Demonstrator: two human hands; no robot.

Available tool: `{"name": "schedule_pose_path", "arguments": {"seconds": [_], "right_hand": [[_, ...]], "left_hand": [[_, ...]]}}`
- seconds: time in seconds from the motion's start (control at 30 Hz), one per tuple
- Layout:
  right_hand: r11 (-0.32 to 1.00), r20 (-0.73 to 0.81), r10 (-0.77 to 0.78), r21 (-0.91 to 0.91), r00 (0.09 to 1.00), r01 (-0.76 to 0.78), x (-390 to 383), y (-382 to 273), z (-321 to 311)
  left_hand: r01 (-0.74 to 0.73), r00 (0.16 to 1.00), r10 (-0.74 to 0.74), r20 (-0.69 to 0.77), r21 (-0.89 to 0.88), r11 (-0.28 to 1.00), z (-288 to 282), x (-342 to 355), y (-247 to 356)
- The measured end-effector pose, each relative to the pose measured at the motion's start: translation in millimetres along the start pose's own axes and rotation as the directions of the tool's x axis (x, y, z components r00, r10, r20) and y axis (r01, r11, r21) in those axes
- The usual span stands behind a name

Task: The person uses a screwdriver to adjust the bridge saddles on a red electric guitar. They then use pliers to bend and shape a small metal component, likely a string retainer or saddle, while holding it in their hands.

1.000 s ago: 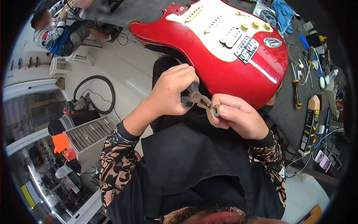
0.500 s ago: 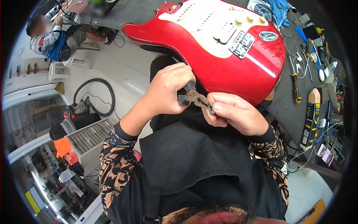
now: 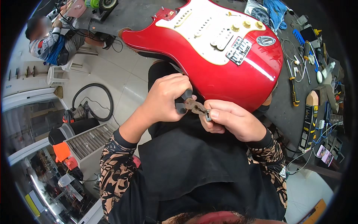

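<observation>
My left hand (image 3: 166, 98) is wrapped round the dark handles of a pair of rusty pliers (image 3: 196, 107). The plier jaws point right and meet a small metal part (image 3: 208, 116). Between the thumb and fingers of my right hand (image 3: 235, 118), that small part is pinched; its exact kind is too small to make out. Just beyond both hands lies a red electric guitar body (image 3: 223, 80) with a cream pickguard (image 3: 209, 28). Its metal bridge (image 3: 239, 50) shows near the right end of the pickguard.
On the dark workbench (image 3: 278, 108) to the right are a yellow-and-black screwdriver (image 3: 294, 93), coiled cables, a blue comb-like tool (image 3: 298, 36) and a tall black-and-yellow box (image 3: 308, 125). A vacuum cleaner (image 3: 80, 110) stands on the floor at left. Another person (image 3: 56, 44) sits at far left.
The view has shifted slightly, so the guitar sits a little further left and more of a green machine shows at the top. Both hands stay together, now slightly lower, with the same grips.
</observation>
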State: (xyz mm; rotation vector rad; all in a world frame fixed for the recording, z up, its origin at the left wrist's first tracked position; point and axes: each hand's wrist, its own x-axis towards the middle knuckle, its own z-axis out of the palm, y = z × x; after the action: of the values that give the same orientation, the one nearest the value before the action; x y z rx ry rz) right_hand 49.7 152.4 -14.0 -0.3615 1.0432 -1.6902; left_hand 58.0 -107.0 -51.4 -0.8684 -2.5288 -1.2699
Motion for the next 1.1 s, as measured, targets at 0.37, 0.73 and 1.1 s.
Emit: {"name": "schedule_pose_path", "arguments": {"seconds": [0.37, 0.73, 1.1], "right_hand": [[0.819, -0.105, -0.289, -0.542, 0.952, 0.189, -3.4, -0.6, 13.0], [0.721, -0.078, -0.458, -0.616, 0.886, 0.318, 3.5, 7.6, 23.6], [0.996, -0.001, -0.013, 0.088, 1.0, 0.013, -3.9, -2.9, 13.6]], "left_hand": [[0.152, 0.988, -0.152, -0.001, 0.015, 0.988, 3.0, -11.8, 11.8], [0.104, 0.99, -0.111, -0.09, -0.079, 0.991, 8.5, -17.0, 12.2], [-0.003, 1.0, 0.003, -0.008, -0.03, 1.0, -1.2, -3.6, 5.8]]}}
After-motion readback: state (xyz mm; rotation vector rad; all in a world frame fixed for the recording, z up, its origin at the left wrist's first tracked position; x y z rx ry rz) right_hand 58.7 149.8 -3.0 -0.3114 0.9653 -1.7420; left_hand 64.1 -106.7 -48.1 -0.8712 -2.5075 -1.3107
